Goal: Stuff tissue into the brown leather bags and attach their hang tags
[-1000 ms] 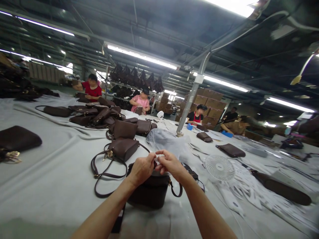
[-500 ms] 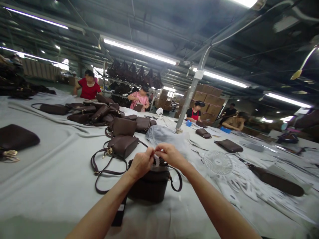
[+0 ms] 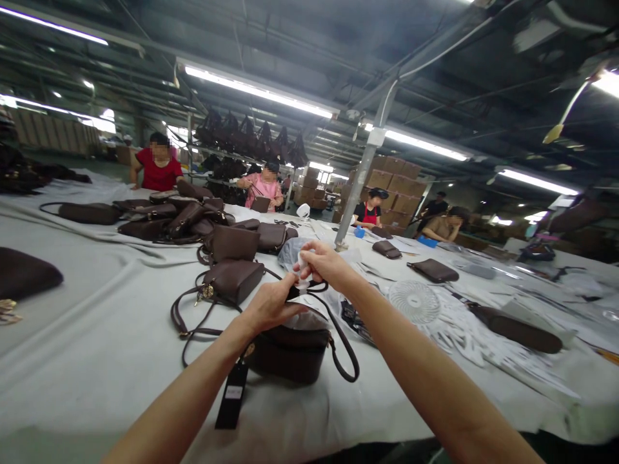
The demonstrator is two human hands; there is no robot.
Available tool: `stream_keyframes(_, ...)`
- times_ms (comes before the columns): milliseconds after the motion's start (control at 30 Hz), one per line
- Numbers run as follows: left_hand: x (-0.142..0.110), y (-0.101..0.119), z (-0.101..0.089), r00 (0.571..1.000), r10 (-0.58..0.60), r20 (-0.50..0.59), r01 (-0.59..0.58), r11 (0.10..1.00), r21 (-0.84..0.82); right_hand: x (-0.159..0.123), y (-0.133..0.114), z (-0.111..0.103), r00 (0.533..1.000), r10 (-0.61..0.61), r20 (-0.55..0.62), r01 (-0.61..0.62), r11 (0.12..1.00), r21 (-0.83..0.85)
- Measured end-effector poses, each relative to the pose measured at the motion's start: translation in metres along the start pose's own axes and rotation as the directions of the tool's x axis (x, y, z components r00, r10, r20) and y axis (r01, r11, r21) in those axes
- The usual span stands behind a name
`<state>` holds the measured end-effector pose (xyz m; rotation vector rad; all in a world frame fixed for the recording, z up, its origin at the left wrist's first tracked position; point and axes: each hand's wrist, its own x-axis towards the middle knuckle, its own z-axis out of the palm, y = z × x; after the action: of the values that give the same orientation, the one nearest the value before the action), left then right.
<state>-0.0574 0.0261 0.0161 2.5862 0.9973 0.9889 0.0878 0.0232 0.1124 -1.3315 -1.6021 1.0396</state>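
Note:
A dark brown handbag (image 3: pixel 290 354) stands in front of me at the table's near side, with a black hang tag (image 3: pixel 233 396) at its left. White wrapping (image 3: pixel 312 303) shows in its top opening. My left hand (image 3: pixel 271 303) is closed over the bag's top, around the dark strap (image 3: pixel 342 345) as far as I can see; its fingertips are partly hidden. Just above, my right hand (image 3: pixel 322 264) pinches a small white strip (image 3: pixel 303 261), its fingers close to the left fingertips. Another brown bag (image 3: pixel 235 280) with a looped strap lies just beyond my left hand.
Brown bags (image 3: pixel 169 216) are heaped at the back left. A white fan (image 3: pixel 414 301) and a pile of white strips (image 3: pixel 476 341) lie on the right. A metal post (image 3: pixel 358 187) rises beyond my hands. Several people work across the table, one in a red shirt (image 3: pixel 159 169).
My right hand has lifted slightly with the white strip. The left hand has spread lower over the bag's opening, and more white wrapping and the hang tag show. The view has shifted a little.

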Motion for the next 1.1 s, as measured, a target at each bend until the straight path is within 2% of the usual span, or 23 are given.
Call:
stream_keyframes(67,0.003,0.005,0.001,0.999,-0.015,0.05,0.011,0.997,0.07,-0.002,-0.01,0.005,0.998,-0.062,0.014,0.063,0.997,-0.045)
stream_keyframes(167,0.007,0.01,-0.001,0.993,0.006,0.121,-0.013,0.998,0.054,-0.003,-0.016,0.009,0.974,-0.222,0.052,0.224,0.974,-0.037)
stream_keyframes(233,0.008,0.009,-0.005,0.988,0.026,0.153,-0.035,0.998,0.058,-0.002,-0.01,0.009,0.96,-0.281,-0.023,0.282,0.959,0.044)
stream_keyframes(300,0.007,0.004,-0.009,0.978,0.038,0.206,-0.06,0.993,0.1,-0.002,0.002,0.008,0.961,-0.257,-0.102,0.265,0.961,0.076)
stream_keyframes(367,0.007,-0.002,-0.011,0.963,0.031,0.267,-0.066,0.99,0.125,-0.005,0.016,0.007,0.962,-0.234,-0.142,0.235,0.972,-0.006)
stream_keyframes(433,0.007,-0.007,-0.012,0.953,0.021,0.301,-0.044,0.996,0.071,-0.016,0.026,0.006,0.937,-0.3,-0.179,0.255,0.937,-0.24)
stream_keyframes(500,0.01,-0.008,-0.015,0.952,0.023,0.304,0.0,0.997,-0.076,-0.032,0.028,0.004,0.882,-0.436,-0.177,0.273,0.78,-0.563)
stream_keyframes(533,0.013,-0.009,-0.018,0.952,0.027,0.304,0.023,0.986,-0.162,-0.041,0.027,0.003,0.869,-0.475,-0.138,0.247,0.659,-0.711)
stream_keyframes(567,0.016,-0.008,-0.02,0.949,0.033,0.314,0.046,0.97,-0.239,-0.049,0.025,0.003,0.877,-0.473,-0.085,0.205,0.527,-0.825)
stream_keyframes(633,0.023,-0.008,-0.027,0.929,0.047,0.366,0.085,0.938,-0.336,-0.06,0.02,0.003,0.927,-0.372,0.035,0.152,0.289,-0.945)
stream_keyframes(667,0.026,-0.008,-0.03,0.911,0.053,0.41,0.103,0.932,-0.347,-0.062,0.018,0.004,0.945,-0.313,0.094,0.163,0.202,-0.966)
stream_keyframes(733,0.031,-0.007,-0.036,0.869,0.073,0.49,0.108,0.937,-0.332,-0.061,0.017,0.006,0.953,-0.239,0.188,0.219,0.111,-0.969)
stream_keyframes(767,0.03,-0.005,-0.039,0.869,0.076,0.489,0.087,0.949,-0.304,-0.059,0.019,0.006,0.952,-0.218,0.215,0.242,0.106,-0.965)
stream_keyframes(800,0.027,-0.002,-0.042,0.896,0.061,0.441,0.06,0.965,-0.255,-0.055,0.02,0.005,0.952,-0.203,0.227,0.255,0.127,-0.958)
stream_keyframes(833,0.02,0.002,-0.044,0.939,0.035,0.343,0.033,0.981,-0.189,-0.052,0.022,0.004,0.954,-0.193,0.231,0.264,0.171,-0.949)
stream_keyframes(867,0.011,0.007,-0.044,0.98,0.012,0.196,0.01,0.994,-0.113,-0.049,0.025,0.001,0.954,-0.188,0.235,0.275,0.231,-0.933)
stream_keyframes(900,-0.001,0.013,-0.043,1.0,0.003,0.017,-0.002,1.0,-0.031,-0.046,0.027,-0.002,0.952,-0.186,0.244,0.292,0.304,-0.907)
stream_keyframes(933,-0.015,0.02,-0.04,0.992,0.016,-0.128,-0.012,0.999,0.036,-0.044,0.028,-0.006,0.949,-0.179,0.26,0.311,0.39,-0.867)
stream_keyframes(967,-0.029,0.027,-0.035,0.972,0.085,-0.219,-0.065,0.993,0.096,-0.042,0.029,-0.01,0.947,-0.158,0.279,0.321,0.486,-0.813)
stream_keyframes(1000,-0.043,0.033,-0.027,0.951,0.207,-0.228,-0.176,0.973,0.149,-0.04,0.03,-0.014,0.946,-0.119,0.301,0.312,0.584,-0.749)
stream_keyframes(1033,-0.055,0.039,-0.018,0.934,0.331,-0.135,-0.306,0.936,0.174,-0.038,0.031,-0.018,0.942,-0.068,0.329,0.286,0.678,-0.677)
stream_keyframes(1067,-0.065,0.043,-0.007,0.919,0.389,-0.062,-0.373,0.91,0.184,-0.037,0.031,-0.022,0.931,-0.018,0.365,0.249,0.762,-0.598)
stream_keyframes(1100,-0.071,0.045,0.004,0.928,0.371,-0.035,-0.356,0.911,0.207,-0.035,0.032,-0.025,0.912,0.022,0.409,0.211,0.83,-0.517)
